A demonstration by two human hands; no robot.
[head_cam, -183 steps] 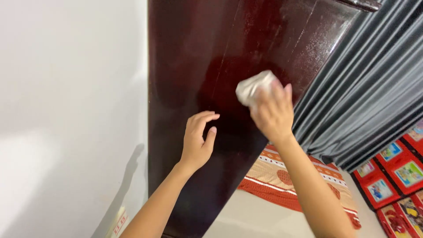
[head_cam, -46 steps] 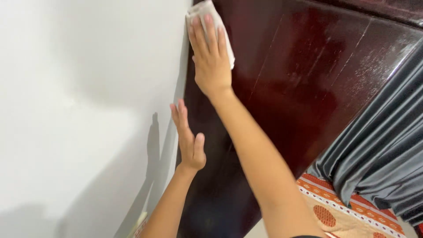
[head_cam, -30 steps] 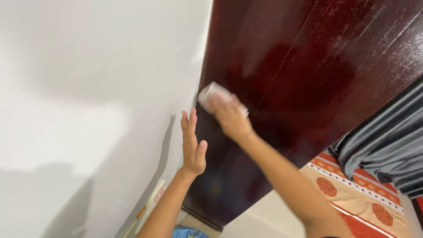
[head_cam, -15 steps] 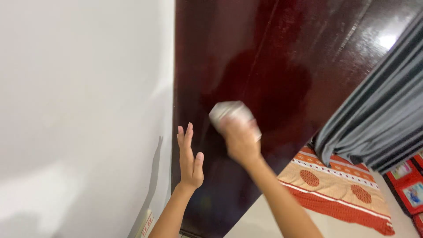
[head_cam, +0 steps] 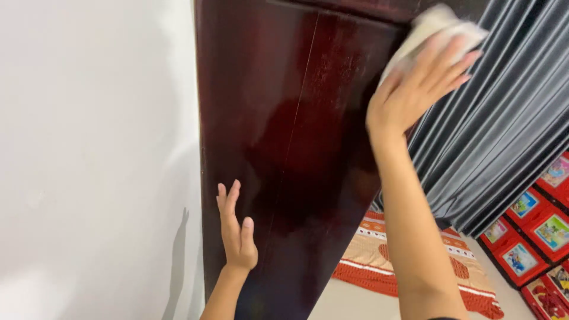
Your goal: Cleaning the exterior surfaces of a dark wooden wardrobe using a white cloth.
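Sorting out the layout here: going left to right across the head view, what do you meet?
White wall → left hand → dark red wooden panel → right hand pressing a white cloth → grey curtain → red picture mats.

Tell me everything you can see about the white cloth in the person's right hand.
The white cloth is a small, soft, crumpled pad, off-white and blurred. It lies flat under the fingers of the right hand, which presses it against the upper right edge of the dark red glossy wooden panel, close to the grey curtain. Only its upper part shows beyond the fingers. The left hand does not touch it; it rests lower on the panel.
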